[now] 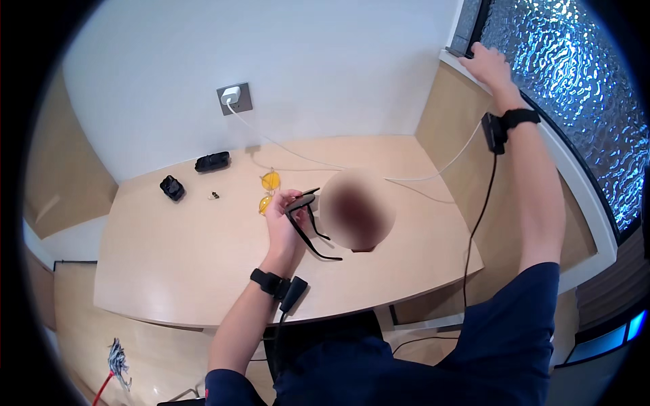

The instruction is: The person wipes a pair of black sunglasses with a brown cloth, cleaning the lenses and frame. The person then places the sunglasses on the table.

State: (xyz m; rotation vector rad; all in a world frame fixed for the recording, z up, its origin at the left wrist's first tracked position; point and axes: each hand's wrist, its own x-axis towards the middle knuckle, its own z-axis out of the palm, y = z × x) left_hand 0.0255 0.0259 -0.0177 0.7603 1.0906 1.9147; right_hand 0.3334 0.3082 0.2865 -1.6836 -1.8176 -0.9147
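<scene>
My left hand (284, 218) holds a pair of dark sunglasses (300, 205) by the lens side, above the table; their black temples stick out to the right, unfolded. Just behind that hand lies a pair of yellow-lensed glasses (270, 180), partly covered by my fingers. At upper right my right hand (487, 66) is raised to the corner of the window ledge (457, 65), beside the dark window frame. Its fingertips are partly hidden, so a grip there is unclear. Right of the sunglasses a round blurred patch (358, 208) hides most of a dark reddish thing on the table.
On the pale wood table (177, 264) lie two small black items (212, 161) and a tiny trinket (214, 195). A white charger (231, 95) in the wall socket trails a cable (299, 155) across the table. Both wrists wear black straps (520, 118) with cords. Textured glass (558, 61) stands right.
</scene>
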